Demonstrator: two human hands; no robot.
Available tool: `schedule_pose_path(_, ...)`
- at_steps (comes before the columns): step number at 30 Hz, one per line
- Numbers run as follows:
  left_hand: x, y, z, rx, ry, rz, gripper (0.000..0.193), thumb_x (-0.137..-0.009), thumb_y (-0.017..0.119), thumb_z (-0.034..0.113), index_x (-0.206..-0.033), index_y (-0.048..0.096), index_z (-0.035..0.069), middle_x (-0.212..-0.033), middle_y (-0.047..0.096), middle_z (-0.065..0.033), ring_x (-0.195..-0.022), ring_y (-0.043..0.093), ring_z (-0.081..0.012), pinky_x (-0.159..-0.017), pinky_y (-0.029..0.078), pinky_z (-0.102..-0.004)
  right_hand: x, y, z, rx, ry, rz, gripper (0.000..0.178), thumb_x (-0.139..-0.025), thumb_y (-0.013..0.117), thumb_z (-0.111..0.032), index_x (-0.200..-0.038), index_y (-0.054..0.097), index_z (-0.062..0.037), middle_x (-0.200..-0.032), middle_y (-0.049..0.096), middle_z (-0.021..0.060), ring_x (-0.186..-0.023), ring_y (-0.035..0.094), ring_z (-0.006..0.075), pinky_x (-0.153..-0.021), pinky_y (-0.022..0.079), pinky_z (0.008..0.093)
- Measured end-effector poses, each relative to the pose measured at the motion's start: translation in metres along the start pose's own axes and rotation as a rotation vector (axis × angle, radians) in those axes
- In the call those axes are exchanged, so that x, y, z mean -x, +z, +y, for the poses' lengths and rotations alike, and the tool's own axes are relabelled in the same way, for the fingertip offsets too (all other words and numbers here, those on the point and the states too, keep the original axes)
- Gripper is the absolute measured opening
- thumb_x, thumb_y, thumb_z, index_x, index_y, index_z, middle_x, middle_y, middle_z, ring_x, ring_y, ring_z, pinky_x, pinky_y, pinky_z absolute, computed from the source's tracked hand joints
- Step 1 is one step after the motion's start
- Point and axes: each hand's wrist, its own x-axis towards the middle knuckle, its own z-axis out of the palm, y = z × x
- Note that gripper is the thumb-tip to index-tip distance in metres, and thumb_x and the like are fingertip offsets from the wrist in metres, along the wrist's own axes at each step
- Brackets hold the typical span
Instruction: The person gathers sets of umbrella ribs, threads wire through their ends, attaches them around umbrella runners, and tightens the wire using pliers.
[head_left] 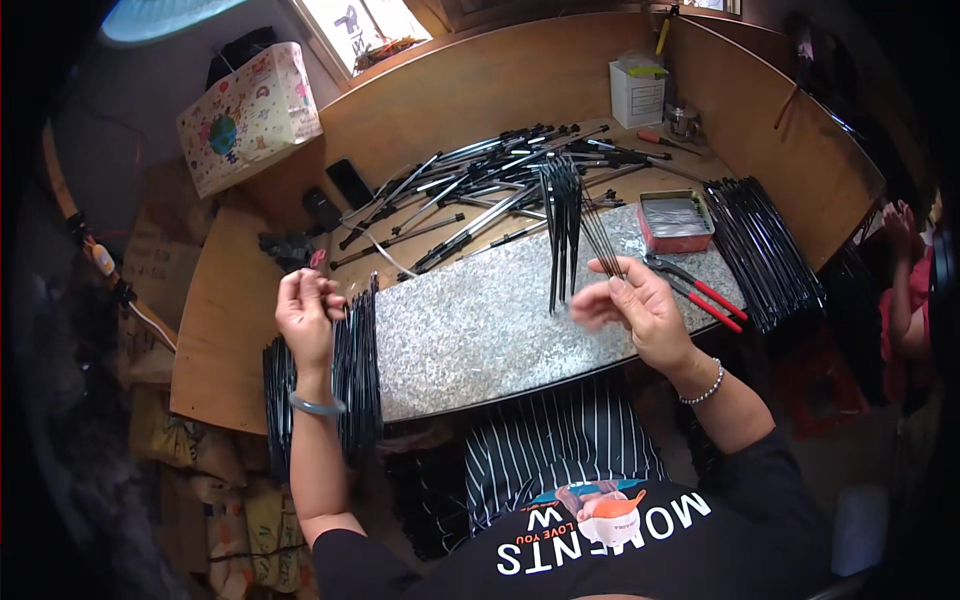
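Flanking open room on the slab [460, 335] near its front edge, hands [308, 312] [648, 312] hover.

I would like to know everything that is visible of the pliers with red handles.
The pliers have red handles, which look plastic-coated, and a dark, metal-looking head. They lie on the speckled slab, handles spread and pointing to the lower right, head close to the red tin; whether they touch is unclear. Nothing grips them.

The right hand [648, 312] pinches thin wires [598, 238] over the tabletop [460, 335]; the left hand [306, 308], fingers curled, is near black rods [357, 365] at its left edge. Pliers [712, 303] lie near the right edge.
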Motion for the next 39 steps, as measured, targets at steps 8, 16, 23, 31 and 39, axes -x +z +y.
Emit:
schedule_pose_path(8, 0.076, 0.128, 0.05, 0.557, -0.306, -0.359, 0.017, -0.094, 0.047, 0.021, -0.093, 0.049, 0.004, -0.077, 0.058, -0.0083, -0.059, 0.061, -0.0144, -0.046, 0.051, -0.0236, 0.003, 0.02, -0.005, -0.217, 0.124, -0.155, 0.03, -0.098, 0.035, -0.018, -0.121, 0.038, 0.0011, -0.106, 0.059, 0.0209, -0.09, 0.064, 0.0242, -0.077, 0.053, 0.0317)
schedule_pose_path(16, 0.096, 0.16, 0.004, 0.688, -0.328, -0.183, 0.018, -0.093, 0.049, 0.024, -0.093, 0.046, 0.005, -0.079, 0.056, -0.006, -0.061, 0.06, -0.0148, -0.046, 0.051, -0.024, 0.018, 0.013, -0.018, -0.378, 0.305, -0.236, 0.031, -0.098, 0.033, -0.017, -0.122, 0.037, 0.001, -0.089, 0.058, 0.0131, -0.059, 0.058, 0.0158, -0.053, 0.049, 0.0232)
schedule_pose_path(23, 0.106, 0.172, -0.026, 0.668, -0.293, -0.123, 0.026, -0.094, 0.048, 0.026, -0.104, 0.046, 0.002, -0.08, 0.055, -0.0047, -0.072, 0.061, -0.015, -0.066, 0.051, -0.0269, 0.023, 0.011, -0.057, -0.473, 0.478, -0.208, 0.03, -0.098, 0.034, -0.017, -0.121, 0.04, 0.0017, -0.068, 0.049, 0.0044, -0.04, 0.036, 0.0052, -0.037, 0.033, 0.0151)
schedule_pose_path(31, 0.047, 0.21, 0.007, 0.816, -0.494, -0.532, 0.03, -0.094, 0.047, 0.024, -0.112, 0.046, -0.001, -0.087, 0.061, -0.0092, -0.086, 0.06, -0.0201, -0.079, 0.047, -0.0298, 0.052, -0.018, -0.037, 0.128, 0.236, -0.346, 0.024, -0.097, 0.036, -0.014, -0.111, 0.049, 0.0011, -0.063, 0.05, 0.002, -0.045, 0.041, 0.0041, -0.043, 0.037, 0.0179)
schedule_pose_path(39, 0.083, 0.23, -0.012, 0.222, 0.034, -0.841, 0.019, -0.091, 0.051, 0.017, -0.099, 0.057, 0.001, -0.085, 0.062, -0.0087, -0.084, 0.06, -0.0229, -0.078, 0.046, -0.0299, 0.124, -0.088, 0.157, 0.975, 0.05, -0.093, 0.016, -0.09, 0.047, -0.011, -0.097, 0.054, 0.0017, -0.078, 0.063, 0.0146, -0.082, 0.062, 0.0301, -0.072, 0.049, 0.0352)
